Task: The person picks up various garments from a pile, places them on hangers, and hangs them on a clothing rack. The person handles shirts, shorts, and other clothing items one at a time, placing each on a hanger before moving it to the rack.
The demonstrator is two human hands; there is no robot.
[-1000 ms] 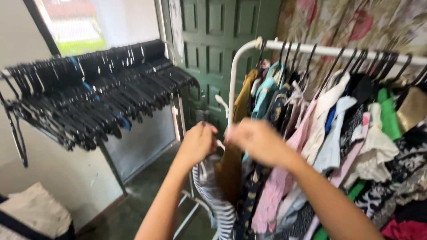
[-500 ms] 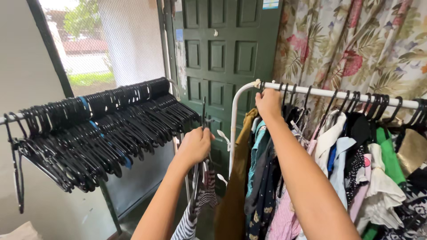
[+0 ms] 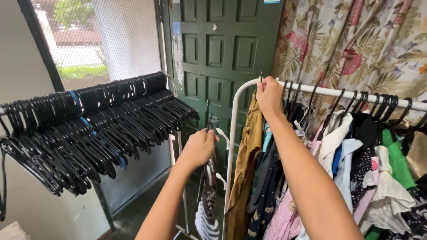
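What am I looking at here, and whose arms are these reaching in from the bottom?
There is one picture, taken by a camera worn on a person's head, looking down their own arms. The left hand holds a black hanger with a striped garment hanging below it. The right hand grips the white clothes rail, at the hook of another hanger, beside a mustard garment and many other hung clothes. To the left, a second rack carries rows of empty black hangers. Behind are a green door and a flowered curtain.
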